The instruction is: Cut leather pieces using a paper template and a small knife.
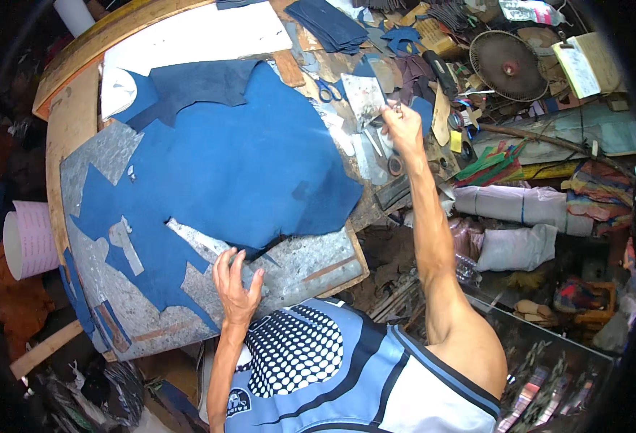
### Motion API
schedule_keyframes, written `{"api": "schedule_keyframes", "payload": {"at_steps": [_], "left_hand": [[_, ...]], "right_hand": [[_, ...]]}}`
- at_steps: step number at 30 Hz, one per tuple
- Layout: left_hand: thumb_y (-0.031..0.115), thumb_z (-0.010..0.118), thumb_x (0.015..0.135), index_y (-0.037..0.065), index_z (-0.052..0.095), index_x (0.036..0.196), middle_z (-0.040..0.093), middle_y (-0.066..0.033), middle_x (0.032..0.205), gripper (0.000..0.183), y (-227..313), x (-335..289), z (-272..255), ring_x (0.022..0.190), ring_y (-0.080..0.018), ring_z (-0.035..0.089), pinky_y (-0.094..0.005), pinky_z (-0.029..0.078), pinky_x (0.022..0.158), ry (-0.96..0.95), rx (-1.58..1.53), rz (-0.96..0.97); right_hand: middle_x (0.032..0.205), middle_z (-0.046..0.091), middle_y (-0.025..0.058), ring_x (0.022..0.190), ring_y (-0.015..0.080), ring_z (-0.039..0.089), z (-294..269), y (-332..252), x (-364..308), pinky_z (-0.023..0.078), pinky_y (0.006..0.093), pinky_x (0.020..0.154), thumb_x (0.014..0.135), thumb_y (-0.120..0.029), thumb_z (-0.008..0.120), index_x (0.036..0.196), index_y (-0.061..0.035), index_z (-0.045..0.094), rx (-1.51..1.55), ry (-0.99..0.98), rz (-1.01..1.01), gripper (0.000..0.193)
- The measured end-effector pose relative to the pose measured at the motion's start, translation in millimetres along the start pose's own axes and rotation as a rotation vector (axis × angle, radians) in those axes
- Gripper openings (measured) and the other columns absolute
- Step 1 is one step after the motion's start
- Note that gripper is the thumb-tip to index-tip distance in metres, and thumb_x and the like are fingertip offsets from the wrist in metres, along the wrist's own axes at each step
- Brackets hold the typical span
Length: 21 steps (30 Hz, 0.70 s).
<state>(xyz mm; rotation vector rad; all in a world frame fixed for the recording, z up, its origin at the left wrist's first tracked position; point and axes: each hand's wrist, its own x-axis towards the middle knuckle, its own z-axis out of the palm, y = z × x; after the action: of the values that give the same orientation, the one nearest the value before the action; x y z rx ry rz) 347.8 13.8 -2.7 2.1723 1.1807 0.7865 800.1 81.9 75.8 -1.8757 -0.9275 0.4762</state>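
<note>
A large sheet of blue leather with ragged cut edges spreads over the grey, worn work board. My left hand lies open near the board's front edge, its fingertips at the end of a pale narrow strip by a gap in the leather. My right arm reaches far to the right, where my right hand is closed beside a stained whitish slab. Whatever its fingers pinch is too small to make out. Blue-handled scissors lie left of the slab.
Folded dark blue pieces sit at the back. A round fan and an open notebook stand among clutter at the far right. A white roll sticks out left of the table. Wrapped bundles lie to the right.
</note>
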Motion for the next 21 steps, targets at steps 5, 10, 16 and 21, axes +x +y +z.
{"api": "schedule_keyframes", "payload": {"at_steps": [5, 10, 16, 21], "left_hand": [[0.023, 0.051, 0.105, -0.005, 0.050, 0.139, 0.051, -0.0166, 0.141, 0.044, 56, 78, 0, 0.120, -0.0246, 0.059, -0.0340, 0.050, 0.097, -0.095, -0.809, -0.317], [0.043, 0.061, 0.098, -0.003, 0.013, 0.156, 0.039, -0.0199, 0.152, 0.088, 69, 116, 7, 0.130, -0.0281, 0.051, -0.0378, 0.046, 0.104, -0.170, -1.194, -0.487], [0.034, 0.079, 0.086, -0.007, 0.009, 0.154, 0.042, -0.0259, 0.146, 0.105, 48, 84, 10, 0.126, -0.0280, 0.054, -0.0367, 0.051, 0.099, -0.123, -1.317, -0.615], [0.029, 0.073, 0.091, -0.003, 0.012, 0.155, 0.049, -0.0217, 0.141, 0.094, 35, 72, 3, 0.124, -0.0267, 0.056, -0.0400, 0.050, 0.098, -0.156, -1.274, -0.623]], "right_hand": [[0.066, 0.061, -0.0027, 0.056, 0.0038, 0.052, 52, -57, -107, 0.041, 0.0215, 0.051, 0.094, -0.016, 0.066, 0.117, 0.0016, 0.068, 0.117, -0.137, -0.009, 0.029], [0.083, 0.070, 0.0055, 0.070, 0.0047, 0.058, 89, -75, -181, 0.048, 0.0227, 0.059, 0.091, -0.007, 0.068, 0.114, 0.0041, 0.068, 0.125, -0.183, -0.113, 0.025], [0.100, 0.072, 0.0095, 0.079, 0.0089, 0.064, 104, -85, -225, 0.053, 0.0245, 0.068, 0.090, -0.008, 0.072, 0.117, 0.0036, 0.068, 0.242, -0.377, -0.081, 0.029], [0.082, 0.067, -0.0022, 0.067, 0.0028, 0.057, 101, -83, -232, 0.044, 0.0191, 0.058, 0.095, -0.017, 0.069, 0.121, -0.0028, 0.069, 0.389, -0.494, 0.226, 0.030]]}}
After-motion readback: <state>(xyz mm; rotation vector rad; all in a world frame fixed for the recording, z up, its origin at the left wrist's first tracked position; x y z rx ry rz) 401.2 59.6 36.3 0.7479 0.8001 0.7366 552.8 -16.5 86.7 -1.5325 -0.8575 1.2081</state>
